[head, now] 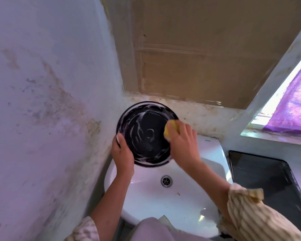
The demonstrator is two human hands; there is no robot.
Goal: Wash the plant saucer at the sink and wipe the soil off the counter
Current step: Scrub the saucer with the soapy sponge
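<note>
My left grip [122,152] holds the soapy saucer [146,134] tilted over the sink [214,153], right grip [182,141] pinching the sponge [170,130]; best scrub rim grooves too.

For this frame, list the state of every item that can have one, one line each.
saucer: held tilted above the sink, streaked with suds
sponge: yellow, pressed on the saucer's right side
left hand: grips the saucer's left rim
right hand: holds the sponge
sink: wet, drain unplugged
tray: black, lying flat right of the sink
</note>
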